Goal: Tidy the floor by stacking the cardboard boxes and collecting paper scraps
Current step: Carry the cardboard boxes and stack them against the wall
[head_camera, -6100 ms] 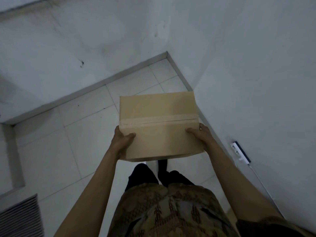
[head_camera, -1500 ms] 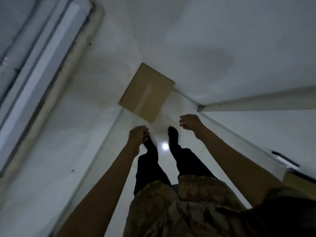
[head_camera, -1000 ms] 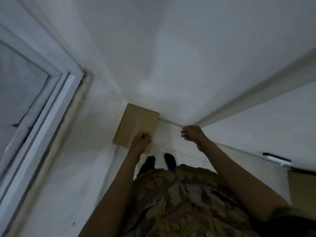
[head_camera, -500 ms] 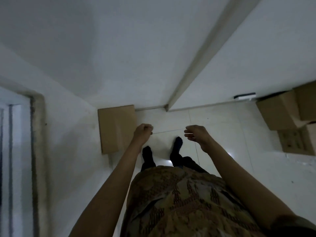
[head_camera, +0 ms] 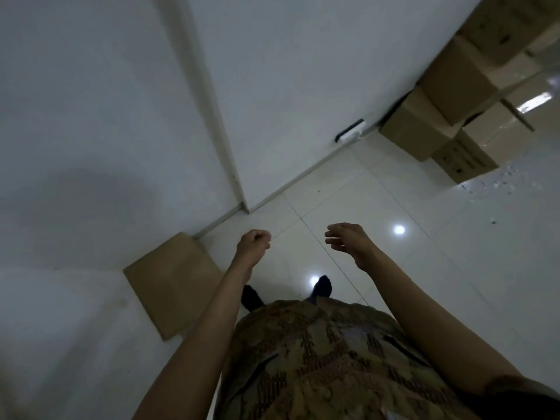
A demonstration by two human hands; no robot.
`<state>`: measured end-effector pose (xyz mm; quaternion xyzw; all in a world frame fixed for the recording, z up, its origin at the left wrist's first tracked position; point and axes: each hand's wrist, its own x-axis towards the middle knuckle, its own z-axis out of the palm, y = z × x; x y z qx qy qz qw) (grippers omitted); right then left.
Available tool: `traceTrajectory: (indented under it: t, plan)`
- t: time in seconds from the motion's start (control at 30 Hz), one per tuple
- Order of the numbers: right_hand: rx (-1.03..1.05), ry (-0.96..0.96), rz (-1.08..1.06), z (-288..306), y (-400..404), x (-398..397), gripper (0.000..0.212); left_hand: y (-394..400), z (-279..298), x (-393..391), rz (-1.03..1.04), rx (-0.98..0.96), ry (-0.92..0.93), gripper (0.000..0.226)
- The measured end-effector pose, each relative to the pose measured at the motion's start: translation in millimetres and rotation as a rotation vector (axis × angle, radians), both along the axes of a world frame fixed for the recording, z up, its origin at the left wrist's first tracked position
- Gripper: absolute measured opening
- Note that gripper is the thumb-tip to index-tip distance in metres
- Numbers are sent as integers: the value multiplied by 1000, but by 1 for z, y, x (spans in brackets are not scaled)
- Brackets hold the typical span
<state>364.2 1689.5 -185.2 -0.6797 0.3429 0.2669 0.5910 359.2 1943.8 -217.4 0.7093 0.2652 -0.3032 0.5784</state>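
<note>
Left hand: your left hand (head_camera: pixel 253 244) hangs over the floor with the fingers curled into a loose fist, and nothing shows inside it.
Right hand: your right hand (head_camera: pixel 345 239) is out in front, fingers slack and a little bent, gripping nothing.
Placed box: the flat cardboard box (head_camera: pixel 174 281) lies on the floor just to your left, tucked into the corner with its far edges close against the wall (head_camera: pixel 91 147). It sits apart from both hands.
Floor: glossy pale tiles (head_camera: pixel 378 207) with lamp glare on them. I'd expect cardboard to slide easily here, so lift the boxes, don't shove them.
Box pile: the heap of cardboard boxes (head_camera: pixel 448 116) sits well off to your right by the far wall, several of them leaning on one another at odd angles. One shows a printed side, another looks to carry shiny tape or film.
Handling: these look light and stiff, but an open flap will bend if you pull on it. Take each one with a palm on two opposite sides, low down. Start with the topmost, since the pile looks ready to shift.
Paper scraps: small white bits (head_camera: pixel 500 183) lie scattered on the tiles just beside the pile. They look feather-light and thin; pinch them up or sweep them together with a flat hand.
</note>
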Motion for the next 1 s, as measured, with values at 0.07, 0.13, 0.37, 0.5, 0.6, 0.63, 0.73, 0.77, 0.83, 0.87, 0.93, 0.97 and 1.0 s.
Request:
traceTrajectory:
  t: [0.07,0.13,0.37,0.5,0.6,0.63,0.73,0.77,0.83,0.87,0.93,0.97,1.0]
  plan:
    - [11,1,-53,0,-38,-6,27,-36,3,5,-42,-5,-1,22]
    - [22,0,-110,-1,-74,-10,26,-72,6,8,-66,-3,1,24]
    - [55,-17,-313,-2,-190,-22,22,-190,11,20,-188,3,-6,21]
    - [70,-32,-490,-3,-247,-31,25,-250,17,24,-282,3,4,21]
    - [92,-36,-590,-1,-276,-38,23,-284,20,33,-355,7,6,16]
    - [100,-38,-629,-1,-287,-41,23,-298,20,38,-391,13,5,16]
    - [111,-30,-703,-4,-311,-45,23,-333,19,56,-473,21,2,14]
    - [113,-24,-731,-5,-322,-45,23,-348,18,63,-505,29,2,14]
    - [117,-20,-768,-8,-339,-44,23,-374,18,77,-550,30,4,14]
    - [115,-17,-785,-9,-349,-42,22,-388,17,84,-568,26,5,13]
    - [111,-13,-808,-9,-368,-36,16,-414,15,100,-598,26,5,10]
    - [106,-11,-816,-11,-380,-31,14,-429,14,108,-608,23,2,10]
    - [99,-13,-823,-12,-392,-24,13,-444,12,117,-618,14,-1,9]
